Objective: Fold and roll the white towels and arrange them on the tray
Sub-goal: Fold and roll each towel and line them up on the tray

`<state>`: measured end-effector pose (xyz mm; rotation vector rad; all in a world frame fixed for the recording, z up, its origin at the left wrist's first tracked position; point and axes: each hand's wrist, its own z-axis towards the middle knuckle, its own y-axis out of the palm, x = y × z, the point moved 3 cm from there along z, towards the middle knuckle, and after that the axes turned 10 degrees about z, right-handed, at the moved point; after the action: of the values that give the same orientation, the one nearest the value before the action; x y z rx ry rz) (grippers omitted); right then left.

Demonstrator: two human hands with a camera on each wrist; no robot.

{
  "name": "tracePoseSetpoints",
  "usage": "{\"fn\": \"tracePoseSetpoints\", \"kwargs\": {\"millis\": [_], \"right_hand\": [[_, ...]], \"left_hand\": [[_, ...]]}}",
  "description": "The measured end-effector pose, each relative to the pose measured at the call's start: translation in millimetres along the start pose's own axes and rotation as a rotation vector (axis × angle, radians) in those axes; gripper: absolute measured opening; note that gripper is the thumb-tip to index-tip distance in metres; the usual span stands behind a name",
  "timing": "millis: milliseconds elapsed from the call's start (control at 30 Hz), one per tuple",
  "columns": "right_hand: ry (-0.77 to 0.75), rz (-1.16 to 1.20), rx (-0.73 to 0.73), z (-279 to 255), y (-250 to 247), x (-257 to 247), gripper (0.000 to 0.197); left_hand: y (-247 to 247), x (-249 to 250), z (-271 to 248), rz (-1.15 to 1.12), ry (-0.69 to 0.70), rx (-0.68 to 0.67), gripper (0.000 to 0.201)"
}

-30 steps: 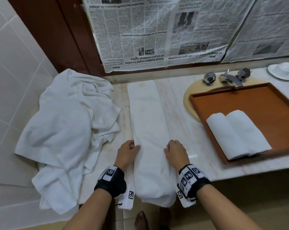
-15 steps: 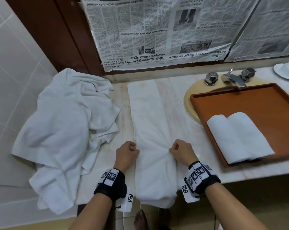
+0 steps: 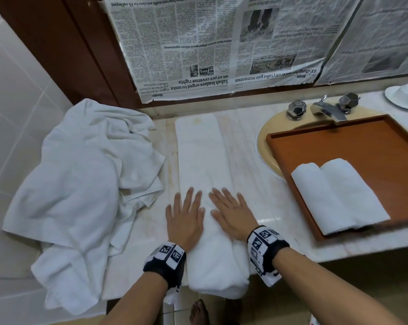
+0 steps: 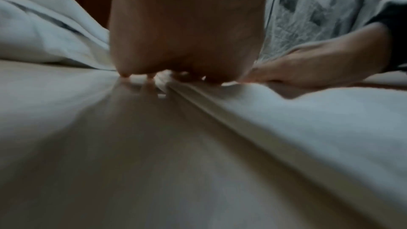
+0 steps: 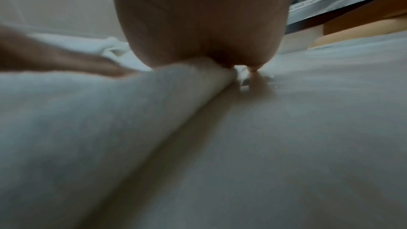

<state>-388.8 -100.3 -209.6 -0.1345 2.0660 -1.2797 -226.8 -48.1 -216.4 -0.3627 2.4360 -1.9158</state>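
I am pressing both palms flat on the towel [image 3: 204, 160], which is lying as a long folded strip on the tabletop [image 3: 247, 160], its near end drooping over the front edge toward me. My left hand [image 3: 185, 215] is resting with its fingers straight and spread, partly on the strip's left edge and partly on the bare marble; my right hand [image 3: 231, 213] is lying the same way on the strip's right side, and neither is gripping anything. I am keeping them side by side, close but not touching, because I judge that flat pressure squeezes the layers down and squares the edges so the roll will start tight. In the wrist views the cloth is ridging up beside each palm, though both pictures are dim and blurred. The pile [image 3: 81, 184] of loose towels is sitting to my left, within reach for the next turn. The tray [image 3: 362, 141] is sitting over the sink to my right, with two rolls [image 3: 339, 195] already lying touching along its near side, which leaves room behind them for this one.
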Motion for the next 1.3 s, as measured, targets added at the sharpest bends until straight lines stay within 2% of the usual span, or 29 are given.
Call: {"fn": "tracePoseSetpoints", "kwargs": {"millis": [100, 233, 267, 333, 433, 500, 667, 700, 767, 867, 1167, 1233, 1300], "right_hand": [[0.033, -0.055, -0.017, -3.5, -5.3, 17.9, 0.06], [0.267, -0.052, 0.054, -8.8, -20.6, 45.7, 0.054], [0.276, -0.048, 0.082, -8.8, -21.5, 44.2, 0.055], [0.185, -0.056, 0.108, -7.3, -18.1, 28.1, 0.056], [0.05, -0.097, -0.011, -4.3, 0.7, 4.3, 0.057], [0.082, -0.105, -0.031, -1.5, 1.5, 9.0, 0.055], [0.317, -0.056, 0.012, -6.3, -17.8, 38.1, 0.054], [0.323, -0.044, 0.031, -8.8, -19.5, 35.0, 0.055], [0.223, -0.036, 0.047, -14.1, -16.4, 16.8, 0.056], [0.106, -0.07, -0.041, -17.8, 2.1, -1.7, 0.06], [0.291, -0.057, -0.026, 32.6, -34.4, 32.6, 0.053], [0.315, -0.045, 0.017, 29.6, -39.3, 36.5, 0.053], [0.291, -0.018, 0.068, 14.7, -37.0, 33.5, 0.053]], "left_hand": [[6.2, -19.1, -1.0, 0.024, -0.043, -0.066, 0.056], [1.8, -42.2, -10.8, 0.004, -0.137, -0.081, 0.055], [-1.2, -41.8, -12.1, -0.029, -0.151, -0.058, 0.055], [-6.3, -29.5, -10.4, -0.077, -0.1, -0.003, 0.055], [1.0, -3.4, -8.6, -0.029, 0.035, -0.024, 0.063], [7.9, 0.1, -7.5, 0.029, 0.047, -0.054, 0.064], [5.9, -10.3, -2.0, 0.03, -0.016, -0.097, 0.055], [5.0, -9.8, 0.5, 0.014, -0.026, -0.109, 0.054], [4.0, -7.1, 5.8, -0.008, -0.04, -0.114, 0.055], [1.6, -6.0, 14.8, -0.001, -0.042, -0.112, 0.056], [-17.4, -15.1, 59.6, -0.031, -0.109, -0.173, 0.056], [-23.4, -13.3, 59.4, -0.059, -0.118, -0.185, 0.057], [-25.4, -10.5, 44.1, -0.088, -0.106, -0.139, 0.058]]}}
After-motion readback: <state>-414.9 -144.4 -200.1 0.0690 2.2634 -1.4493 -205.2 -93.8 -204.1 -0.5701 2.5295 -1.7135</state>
